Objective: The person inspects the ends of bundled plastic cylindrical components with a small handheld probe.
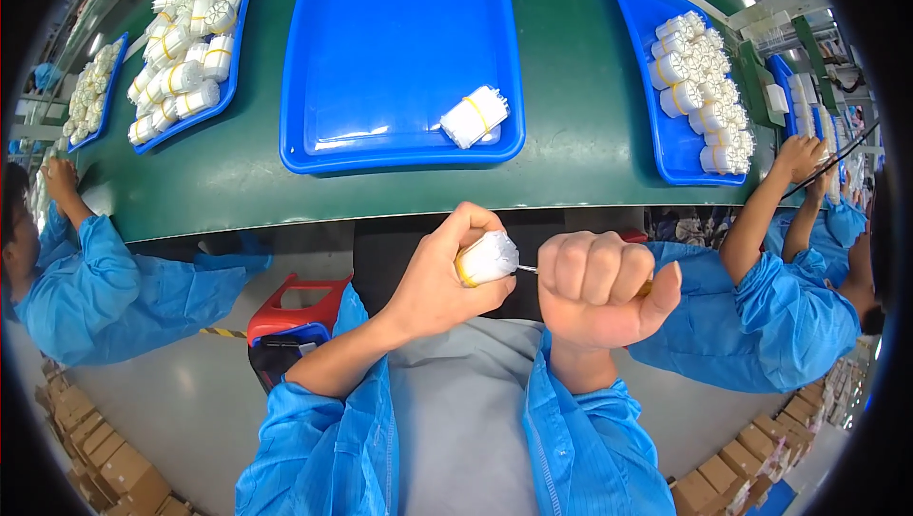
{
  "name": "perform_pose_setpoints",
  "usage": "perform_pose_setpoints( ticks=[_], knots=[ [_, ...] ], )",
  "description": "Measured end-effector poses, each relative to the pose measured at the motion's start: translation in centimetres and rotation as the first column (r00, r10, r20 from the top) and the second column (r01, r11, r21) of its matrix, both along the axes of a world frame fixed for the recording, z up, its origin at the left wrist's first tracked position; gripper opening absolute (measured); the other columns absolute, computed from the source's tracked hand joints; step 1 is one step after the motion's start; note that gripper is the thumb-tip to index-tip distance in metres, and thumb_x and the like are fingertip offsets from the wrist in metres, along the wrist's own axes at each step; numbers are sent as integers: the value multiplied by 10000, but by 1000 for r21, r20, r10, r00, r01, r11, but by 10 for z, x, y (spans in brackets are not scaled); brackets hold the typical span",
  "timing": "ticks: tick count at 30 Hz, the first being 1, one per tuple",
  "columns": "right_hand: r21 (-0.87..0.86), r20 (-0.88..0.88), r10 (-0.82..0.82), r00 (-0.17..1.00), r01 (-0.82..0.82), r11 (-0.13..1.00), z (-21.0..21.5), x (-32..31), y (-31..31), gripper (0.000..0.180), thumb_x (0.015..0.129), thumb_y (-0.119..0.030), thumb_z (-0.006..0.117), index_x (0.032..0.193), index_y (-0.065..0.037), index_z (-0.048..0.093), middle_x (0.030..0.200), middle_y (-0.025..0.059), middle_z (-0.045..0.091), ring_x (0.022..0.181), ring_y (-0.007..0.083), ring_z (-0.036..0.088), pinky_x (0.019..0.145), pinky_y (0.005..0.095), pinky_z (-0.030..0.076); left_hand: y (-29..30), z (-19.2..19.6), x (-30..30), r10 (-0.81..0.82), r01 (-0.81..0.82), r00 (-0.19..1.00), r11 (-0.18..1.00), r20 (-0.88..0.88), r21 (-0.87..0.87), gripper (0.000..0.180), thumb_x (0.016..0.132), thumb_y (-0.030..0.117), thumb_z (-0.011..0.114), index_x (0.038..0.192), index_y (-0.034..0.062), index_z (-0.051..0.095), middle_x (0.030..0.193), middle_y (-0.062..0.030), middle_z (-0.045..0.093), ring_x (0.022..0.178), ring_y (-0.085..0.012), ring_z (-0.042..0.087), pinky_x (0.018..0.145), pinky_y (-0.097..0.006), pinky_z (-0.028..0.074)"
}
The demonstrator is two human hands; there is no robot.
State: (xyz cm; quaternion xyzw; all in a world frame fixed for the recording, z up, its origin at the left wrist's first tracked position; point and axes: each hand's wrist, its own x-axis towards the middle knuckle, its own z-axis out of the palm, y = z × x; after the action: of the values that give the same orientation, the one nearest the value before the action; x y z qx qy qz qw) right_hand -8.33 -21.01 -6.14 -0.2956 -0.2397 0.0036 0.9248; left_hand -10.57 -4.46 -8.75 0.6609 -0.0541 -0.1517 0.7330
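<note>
My left hand [430,276] is closed around a white bundle [489,258] bound with a yellow band, held in front of my chest off the table's near edge. Closed in a fist, my right hand [601,295] grips a tool with a thin metal shaft [527,270]. The shaft points left and meets the bundle's end; whether its tip goes inside cannot be seen. Most of the tool's handle is hidden by the fingers. Beyond my hands, a large blue tray [380,50] on the table has another banded white bundle [475,117] in its near right corner.
The green table [566,88] carries a blue tray of banded bundles [195,50] at left and another such tray [656,126] at right. Co-workers in blue sit on both sides, the right one's arm [761,202] near the tray. A red stool [297,302] stands at lower left.
</note>
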Motion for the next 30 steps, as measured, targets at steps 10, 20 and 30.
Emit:
perform_pose_setpoints(
  ticks=[10,20,30],
  knots=[
    [-116,44,56,997,-51,992,-7,0,10,561,1008,-473,339,582,-120,254,486,3,287,457,166,235,489,340,231,-6,-9,-5,-3,-31,988,975,152,222,370,761,55,730,1098,21,581,907,-56,657,802,-120,615,716,-282,504],
    [12,-12,8,1000,-8,1000,-9,1,-3,565,1020,-493,303,591,-126,290,492,-6,304,462,156,241,498,342,240,2,-8,-1,-37,35,999,998,-32,-57,429,794,105,747,1153,30,524,935,-54,612,768,-105,583,670,-273,480],
    [-28,-17,33,999,-34,999,-14,-1,8,567,1018,-497,312,595,-120,294,505,-3,319,482,161,260,513,340,242,-6,-5,-3,27,-31,998,994,48,100,385,768,63,731,1079,24,507,879,-113,662,795,-168,648,699,-316,510]
  ],
)
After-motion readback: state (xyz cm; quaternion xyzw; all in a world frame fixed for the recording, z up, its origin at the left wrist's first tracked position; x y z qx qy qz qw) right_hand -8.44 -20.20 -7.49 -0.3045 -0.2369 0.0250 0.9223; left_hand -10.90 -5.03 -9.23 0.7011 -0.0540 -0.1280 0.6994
